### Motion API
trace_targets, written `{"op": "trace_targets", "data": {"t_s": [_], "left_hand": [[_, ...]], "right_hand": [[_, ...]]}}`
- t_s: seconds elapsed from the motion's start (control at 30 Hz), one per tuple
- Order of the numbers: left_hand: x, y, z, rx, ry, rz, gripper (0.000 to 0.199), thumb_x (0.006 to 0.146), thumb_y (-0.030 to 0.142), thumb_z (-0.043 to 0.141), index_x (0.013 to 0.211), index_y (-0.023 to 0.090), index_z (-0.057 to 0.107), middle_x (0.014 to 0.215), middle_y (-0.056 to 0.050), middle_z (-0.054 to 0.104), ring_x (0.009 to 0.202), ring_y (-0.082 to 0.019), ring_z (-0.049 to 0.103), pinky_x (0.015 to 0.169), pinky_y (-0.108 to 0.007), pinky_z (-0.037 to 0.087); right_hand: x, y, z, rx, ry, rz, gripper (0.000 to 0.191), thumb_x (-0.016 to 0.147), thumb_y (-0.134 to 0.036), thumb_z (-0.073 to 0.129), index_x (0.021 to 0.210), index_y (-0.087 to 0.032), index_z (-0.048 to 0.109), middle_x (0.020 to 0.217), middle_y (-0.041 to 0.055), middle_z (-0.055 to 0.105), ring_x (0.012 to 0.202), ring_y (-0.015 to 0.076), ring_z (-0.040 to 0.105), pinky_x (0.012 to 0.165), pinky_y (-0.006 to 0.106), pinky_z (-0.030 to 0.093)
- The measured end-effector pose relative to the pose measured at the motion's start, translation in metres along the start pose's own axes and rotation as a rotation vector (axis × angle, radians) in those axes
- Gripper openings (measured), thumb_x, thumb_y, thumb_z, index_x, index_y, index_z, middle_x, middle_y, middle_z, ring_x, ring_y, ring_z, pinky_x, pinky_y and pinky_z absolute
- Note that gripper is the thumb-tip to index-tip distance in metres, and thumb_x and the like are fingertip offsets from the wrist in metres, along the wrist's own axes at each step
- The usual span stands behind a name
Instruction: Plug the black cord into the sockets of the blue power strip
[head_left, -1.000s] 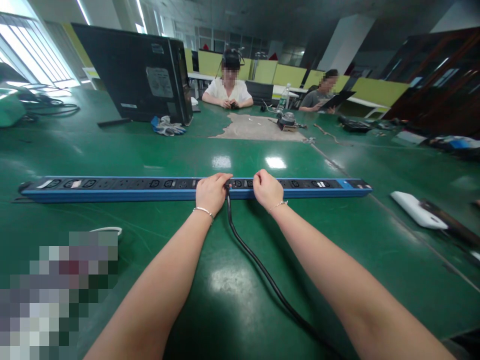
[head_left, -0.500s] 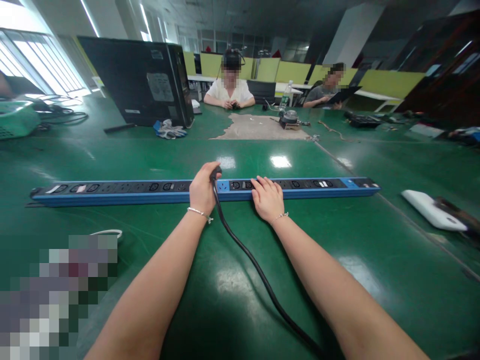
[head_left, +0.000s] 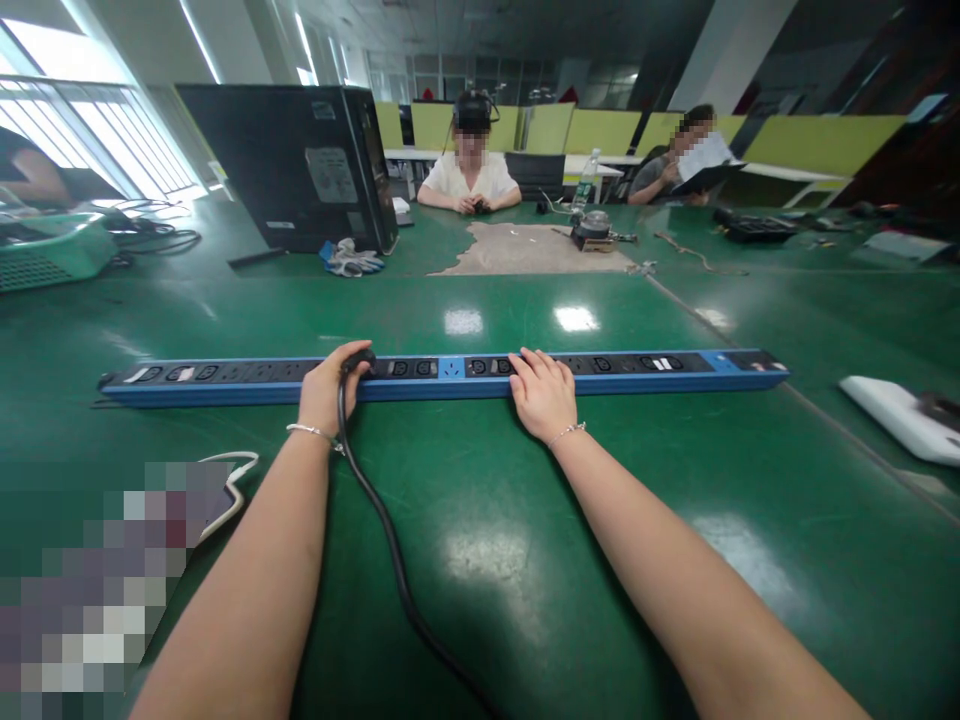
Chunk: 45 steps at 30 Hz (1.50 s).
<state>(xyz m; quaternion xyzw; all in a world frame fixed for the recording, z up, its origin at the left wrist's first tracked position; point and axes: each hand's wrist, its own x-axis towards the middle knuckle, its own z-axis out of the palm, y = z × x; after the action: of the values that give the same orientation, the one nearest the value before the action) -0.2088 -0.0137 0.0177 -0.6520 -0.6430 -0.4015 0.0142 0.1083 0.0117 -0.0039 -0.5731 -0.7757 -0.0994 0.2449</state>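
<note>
At far left, more of the green basket [head_left: 56,262] shows than half a second ago. The long blue-and-black socket strip [head_left: 457,393] lies across the table [head_left: 480,480] in front of you, under both your hands. Your left hand [head_left: 322,390] has shifted leftward along it, thumb and fingers pinching the black plug [head_left: 363,358] against the strip's top face; you cannot tell from here whether it is seated. The black cable [head_left: 397,570] now drops from farther left, and two more sockets show between the plug and the blue socket [head_left: 451,367], which was already bare. Your right hand [head_left: 546,392] stays just right of the middle, fingers spread and resting on the strip. Beyond, at right, a co-worker now has a white sheet [head_left: 703,155] raised over a dark board. As for labels, the white sticker [head_left: 137,375] at the strip's left end, the pale label [head_left: 331,175] on the black computer case and the white marks [head_left: 664,364] toward the strip's right are too small to read.
</note>
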Motion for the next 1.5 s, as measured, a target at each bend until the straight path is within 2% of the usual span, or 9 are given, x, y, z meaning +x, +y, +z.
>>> {"op": "trace_targets", "data": {"t_s": [0.2, 0.4, 0.73, 0.8, 0.93, 1.03, 1.2, 1.3, 1.5], "left_hand": [[0.001, -0.002, 0.004, 0.041, -0.067, 0.082, 0.035, 0.085, 0.034, 0.048, 0.114, 0.023, 0.063, 0.106, -0.004, 0.07, 0.092, -0.021, 0.067, 0.085, -0.032, 0.051], [-0.002, -0.007, 0.006, 0.072, -0.076, 0.218, 0.032, 0.088, 0.032, 0.046, 0.112, 0.022, 0.063, 0.115, -0.005, 0.067, 0.102, -0.021, 0.063, 0.091, -0.033, 0.048], [-0.006, -0.01, 0.013, 0.056, -0.026, 0.217, 0.03, 0.087, 0.032, 0.047, 0.11, 0.022, 0.063, 0.112, -0.005, 0.067, 0.101, -0.02, 0.063, 0.092, -0.034, 0.047], [-0.005, -0.004, 0.009, 0.029, 0.038, 0.166, 0.029, 0.085, 0.032, 0.05, 0.108, 0.021, 0.064, 0.108, -0.005, 0.069, 0.097, -0.02, 0.065, 0.091, -0.033, 0.048], [-0.001, 0.024, 0.0, -0.097, 0.352, 0.023, 0.033, 0.086, 0.036, 0.052, 0.112, 0.019, 0.062, 0.111, -0.006, 0.068, 0.101, -0.018, 0.063, 0.092, -0.03, 0.047], [0.002, 0.052, 0.007, -0.104, 0.203, 0.066, 0.033, 0.085, 0.036, 0.055, 0.115, 0.024, 0.062, 0.112, -0.002, 0.068, 0.103, -0.018, 0.063, 0.093, -0.03, 0.047], [0.002, 0.084, 0.041, -0.065, -0.109, 0.079, 0.034, 0.084, 0.032, 0.057, 0.117, 0.027, 0.062, 0.107, -0.002, 0.071, 0.095, -0.02, 0.067, 0.086, -0.032, 0.051], [0.002, 0.09, 0.053, -0.052, -0.151, 0.075, 0.034, 0.085, 0.032, 0.056, 0.118, 0.027, 0.062, 0.108, -0.003, 0.07, 0.095, -0.02, 0.067, 0.086, -0.033, 0.051], [0.005, 0.089, 0.057, 0.013, -0.149, 0.107, 0.033, 0.086, 0.031, 0.054, 0.118, 0.027, 0.061, 0.114, -0.001, 0.068, 0.1, -0.019, 0.065, 0.089, -0.03, 0.049]], "right_hand": [[0.0, 0.0, 0.0, -0.001, 0.006, -0.002, 0.041, 0.095, -0.035, 0.034, 0.13, -0.025, 0.053, 0.138, 0.0028, 0.05, 0.128, 0.0207, 0.039, 0.106, 0.04, 0.023], [0.0, -0.001, 0.001, 0.005, 0.011, 0.001, 0.041, 0.095, -0.035, 0.033, 0.129, -0.025, 0.053, 0.137, 0.0031, 0.051, 0.129, 0.021, 0.039, 0.105, 0.04, 0.024], [0.0, 0.001, 0.0, 0.016, 0.007, 0.005, 0.041, 0.095, -0.035, 0.033, 0.13, -0.025, 0.053, 0.138, 0.0023, 0.05, 0.129, 0.0204, 0.039, 0.106, 0.04, 0.024], [0.0, 0.001, 0.001, 0.022, 0.007, 0.004, 0.041, 0.095, -0.035, 0.033, 0.13, -0.025, 0.053, 0.138, 0.0024, 0.05, 0.129, 0.0204, 0.039, 0.106, 0.04, 0.023], [0.0, 0.0, 0.001, 0.036, 0.013, 0.009, 0.041, 0.095, -0.035, 0.033, 0.129, -0.025, 0.054, 0.138, 0.0031, 0.051, 0.129, 0.0206, 0.039, 0.106, 0.04, 0.023], [0.0, -0.001, 0.001, 0.05, 0.014, 0.01, 0.041, 0.095, -0.035, 0.033, 0.129, -0.025, 0.054, 0.137, 0.0036, 0.051, 0.129, 0.0208, 0.039, 0.106, 0.041, 0.023], [0.0, -0.001, -0.002, 0.071, 0.004, 0.017, 0.041, 0.095, -0.035, 0.033, 0.129, -0.024, 0.053, 0.138, 0.0048, 0.05, 0.13, 0.0211, 0.038, 0.106, 0.041, 0.023], [0.0, -0.002, -0.003, 0.075, -0.006, 0.017, 0.042, 0.095, -0.035, 0.031, 0.13, -0.025, 0.053, 0.138, 0.0051, 0.05, 0.13, 0.0212, 0.037, 0.106, 0.042, 0.023], [0.0, -0.002, -0.002, 0.071, -0.014, 0.015, 0.042, 0.096, -0.036, 0.031, 0.13, -0.024, 0.052, 0.139, 0.0046, 0.049, 0.129, 0.021, 0.037, 0.106, 0.041, 0.022]]}}
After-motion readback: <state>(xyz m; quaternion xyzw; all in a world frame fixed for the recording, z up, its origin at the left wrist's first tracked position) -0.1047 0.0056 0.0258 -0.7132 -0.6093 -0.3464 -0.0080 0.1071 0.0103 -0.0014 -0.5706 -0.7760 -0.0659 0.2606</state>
